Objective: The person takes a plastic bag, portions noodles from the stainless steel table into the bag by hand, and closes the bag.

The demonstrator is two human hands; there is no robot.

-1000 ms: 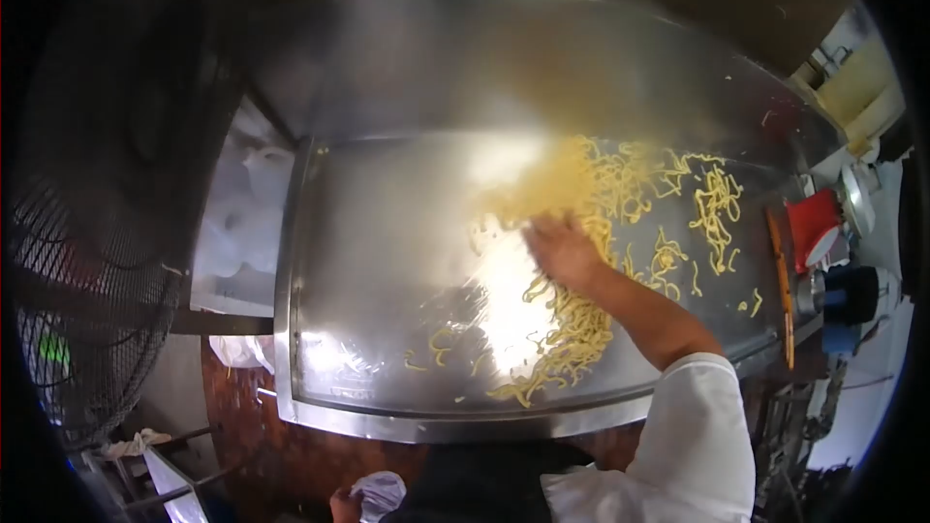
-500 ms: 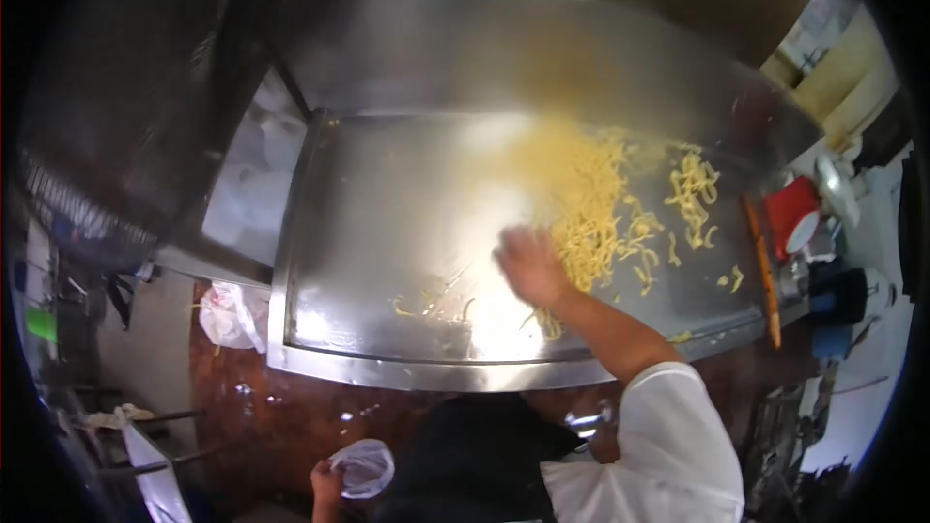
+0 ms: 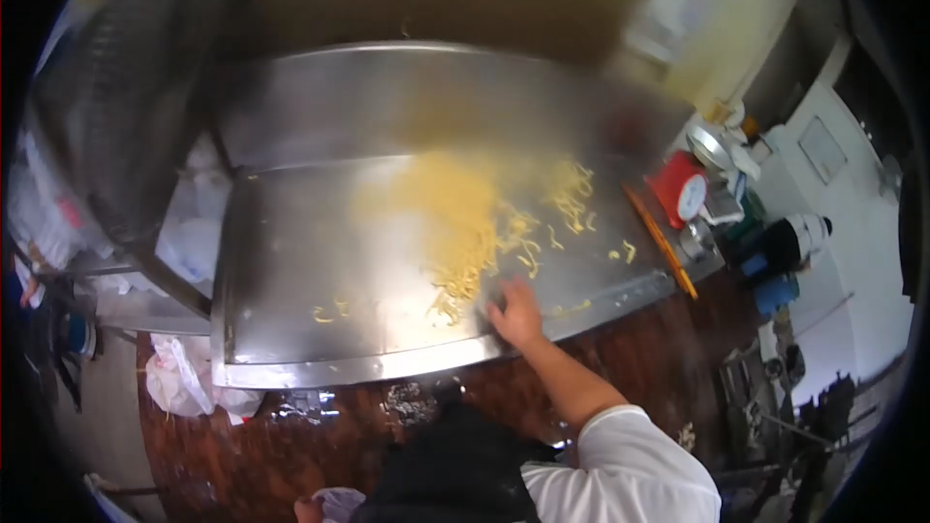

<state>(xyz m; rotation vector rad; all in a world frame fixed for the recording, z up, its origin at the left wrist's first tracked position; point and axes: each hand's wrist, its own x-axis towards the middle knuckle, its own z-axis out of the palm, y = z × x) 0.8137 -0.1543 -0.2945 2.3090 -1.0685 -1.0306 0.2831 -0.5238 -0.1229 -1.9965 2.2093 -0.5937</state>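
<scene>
Yellow noodles [image 3: 468, 266] lie in a loose heap on a large shallow steel tray [image 3: 310, 261]; the heap's far part is blurred by haze. My right hand [image 3: 515, 313] is at the tray's front, just right of the heap's near end. Its thumb stands apart from the fingers, and nothing shows in it. Low in the view, my left hand [image 3: 308, 510] grips a clear plastic bag [image 3: 339, 502], partly cut off by the frame edge. Smaller noodle strands [image 3: 572, 196] are scattered to the right of the heap.
Along the tray's right side lies an orange-brown stick [image 3: 662, 242]. Beyond it stand a red dial scale [image 3: 678, 189] and a dark bottle-like container [image 3: 775, 242]. A white plastic bag [image 3: 179, 376] sits left of the tray, on the brown wooden surface [image 3: 271, 450].
My right hand has moved from the heap's left side to its right, nearer the front rim. The view has turned and shifted, so my left hand and its bag sit lower in frame.
</scene>
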